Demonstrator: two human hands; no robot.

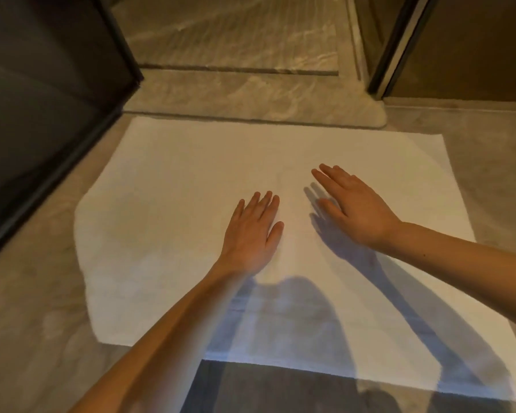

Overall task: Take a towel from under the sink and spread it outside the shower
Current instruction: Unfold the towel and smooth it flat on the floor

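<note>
A white towel [173,204] lies spread flat on the stone floor, its far edge along the raised shower threshold [251,96]. My left hand [252,231] rests palm down on the towel's middle, fingers straight and close together. My right hand [352,204] is flat beside it to the right, fingers extended, hovering just above or touching the cloth; its shadow falls beneath it. Neither hand holds anything. The towel's left edge is slightly wavy.
A dark glass shower panel [48,114] with a black frame stands at the left. Beyond the threshold is the ribbed shower floor [230,31]. A dark door frame [396,46] rises at the upper right. Grey stone floor [33,308] surrounds the towel.
</note>
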